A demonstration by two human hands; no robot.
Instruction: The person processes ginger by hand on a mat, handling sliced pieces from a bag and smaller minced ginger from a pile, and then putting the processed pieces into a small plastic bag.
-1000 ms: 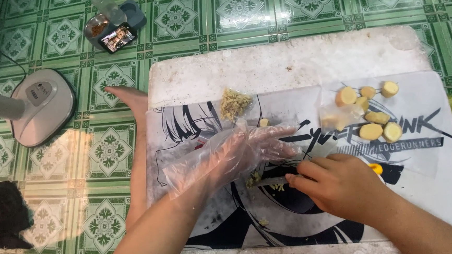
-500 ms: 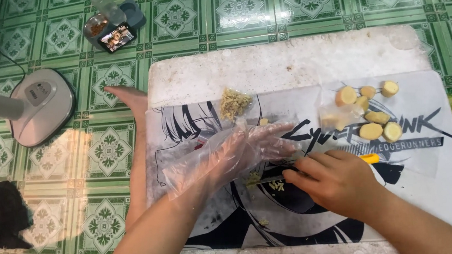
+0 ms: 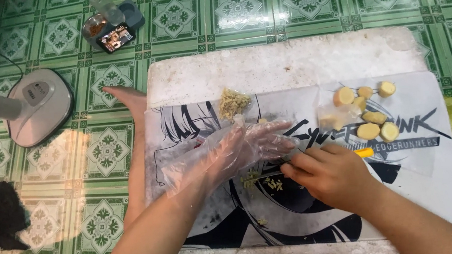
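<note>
1. Left hand (image 3: 237, 147), in a loose clear plastic glove, laid flat near the middle of the printed mat (image 3: 423, 183); fingers (image 3: 276, 139) stretched out and spread, clasping nothing, tips pointing toward the right hand.
2. Right hand (image 3: 328, 175), bare, just right of the gloved fingers on the mat; fingers curled tight around a knife handle (image 3: 364, 152), only its orange-yellow end showing past the knuckles.
3. Blade mostly hidden between the two hands; exact contact with the chopped bits impossible to tell.
4. Small chopped ginger bits (image 3: 260, 181) on the mat, directly below the gloved fingertips and just left of the right hand.
5. Heap of minced ginger (image 3: 232, 101) at the mat's upper edge, above the gloved hand, apart from it.
6. Peeled ginger chunks (image 3: 366, 114) near the mat's upper right, above the right hand, not touched.
7. White foam board (image 3: 285, 66) under the mat, resting on the green tiled floor (image 3: 203, 18).
</note>
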